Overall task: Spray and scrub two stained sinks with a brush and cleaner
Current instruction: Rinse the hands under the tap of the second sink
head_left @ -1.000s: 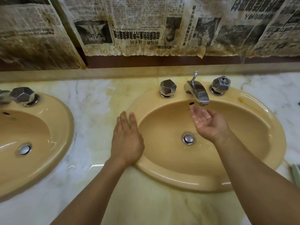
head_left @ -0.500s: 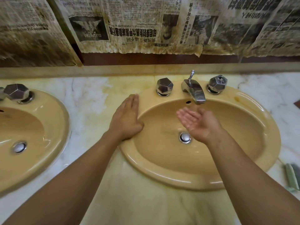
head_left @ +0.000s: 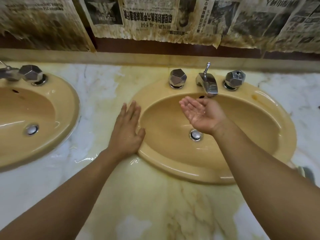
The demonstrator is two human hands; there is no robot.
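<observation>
1. Sinks: the near sink [head_left: 270, 108] lies beneath the spout [head_left: 208, 85]; the far sink [head_left: 57, 104] lies well left of it.
2. The right hand [head_left: 202, 111] is cupped open and empty, palm up, just under the spout. The left hand [head_left: 126, 129] rests flat on the rim, left of the spout.
3. Risk: the flat hand may slip, as the rim looks wet.
4. Newspaper [head_left: 155, 18] above the spout: print reversed, unreadable.

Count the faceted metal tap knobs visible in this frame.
3. Left sink: one knob on its rim. Right sink: a knob left of the spout, another right of it. More may lie beyond the left frame edge.
</observation>
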